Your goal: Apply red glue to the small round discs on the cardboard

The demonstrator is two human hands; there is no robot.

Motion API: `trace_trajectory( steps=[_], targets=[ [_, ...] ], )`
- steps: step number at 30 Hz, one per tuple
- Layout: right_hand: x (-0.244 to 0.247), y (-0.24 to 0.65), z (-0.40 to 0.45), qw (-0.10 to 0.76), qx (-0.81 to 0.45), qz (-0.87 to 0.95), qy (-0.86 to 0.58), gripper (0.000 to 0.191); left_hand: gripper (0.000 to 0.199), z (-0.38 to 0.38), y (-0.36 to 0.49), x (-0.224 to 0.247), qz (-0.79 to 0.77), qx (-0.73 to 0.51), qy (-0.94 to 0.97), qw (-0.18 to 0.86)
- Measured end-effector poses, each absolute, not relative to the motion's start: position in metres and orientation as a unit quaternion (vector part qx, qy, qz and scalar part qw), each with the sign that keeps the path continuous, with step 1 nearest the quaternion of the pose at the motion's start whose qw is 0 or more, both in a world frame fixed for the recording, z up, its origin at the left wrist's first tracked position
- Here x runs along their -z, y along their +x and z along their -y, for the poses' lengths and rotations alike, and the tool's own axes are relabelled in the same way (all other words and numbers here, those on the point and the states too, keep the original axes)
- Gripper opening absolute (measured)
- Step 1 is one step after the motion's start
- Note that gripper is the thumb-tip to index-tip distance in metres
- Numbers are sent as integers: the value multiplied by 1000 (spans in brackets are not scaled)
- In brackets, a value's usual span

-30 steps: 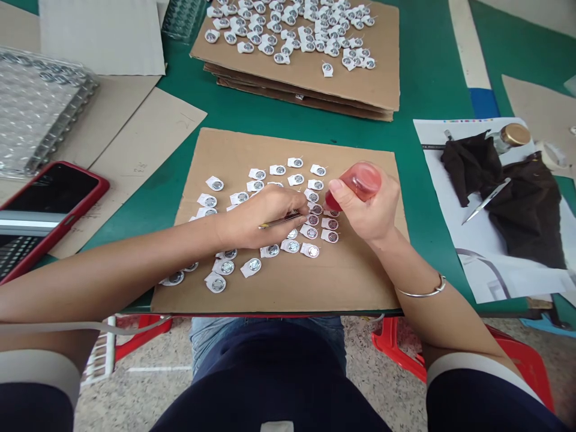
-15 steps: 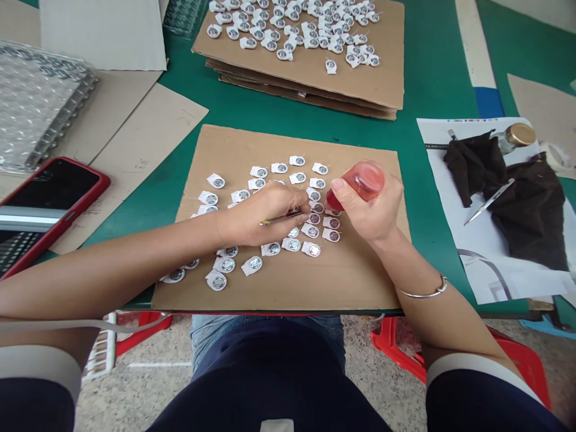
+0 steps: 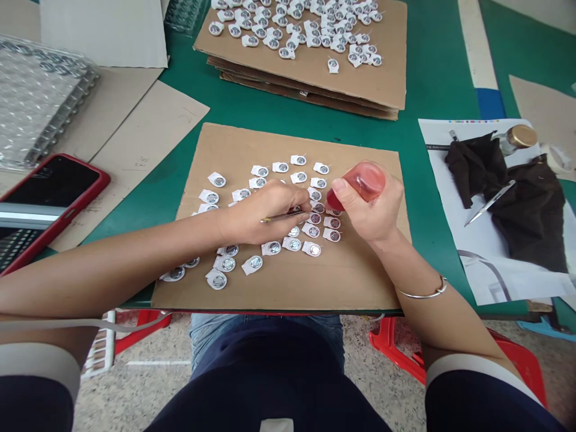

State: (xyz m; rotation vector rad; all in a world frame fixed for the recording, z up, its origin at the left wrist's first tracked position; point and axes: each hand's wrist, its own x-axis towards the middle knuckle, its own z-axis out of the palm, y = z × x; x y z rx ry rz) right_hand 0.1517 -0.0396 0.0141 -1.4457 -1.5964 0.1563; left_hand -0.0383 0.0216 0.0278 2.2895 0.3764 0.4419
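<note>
My left hand [image 3: 270, 210] is closed in a pinch around a slim metal tool [image 3: 275, 218]; its brass-coloured end sticks out to the left, and its exact kind does not show. My right hand [image 3: 375, 207] grips a translucent red squeeze bottle [image 3: 366, 180], tilted with its nozzle end toward the left fingers. Both hands are over a cardboard sheet [image 3: 279, 291] bearing several small round silver pieces with white paper tabs [image 3: 311, 248]. One such piece [image 3: 317, 207] lies between the fingertips and the nozzle. My left hand hides some of the pieces.
Behind stands a cardboard stack [image 3: 373, 90] with many similar pieces on top. To the right, dark cloth [image 3: 531, 204], a pointed silver tool [image 3: 489, 203] and a gold-lidded jar [image 3: 519, 137] rest on white paper. A red-cased phone [image 3: 85, 186] and bubble wrap [image 3: 40, 102] are at left.
The view has shifted very slightly. Both hands keep the same hold and place over the pieces.
</note>
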Motion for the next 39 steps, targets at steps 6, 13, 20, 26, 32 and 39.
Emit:
trace_trajectory(
  steps=[6,13,20,26,32,39],
  targets=[
    [-14,151,40,469,-64,651,-593,30,11,-22,-38,-27,-141,-180,898,375],
    [-14,151,40,482,-68,655,-578,24,11,-22,-39,-25,-137,-189,900,369],
    [-12,151,39,496,-67,658,-563,21,11,-23,-39,-25,-141,-189,896,375],
    [-11,151,39,498,-79,650,-569,23,11,-23,-39,-25,-149,-185,893,383],
    [-11,150,39,504,-101,633,-579,25,9,-23,-38,-25,-174,-183,880,401],
    [-13,157,33,605,-239,514,-559,30,8,-29,-36,-22,-260,-168,845,437]
  ],
)
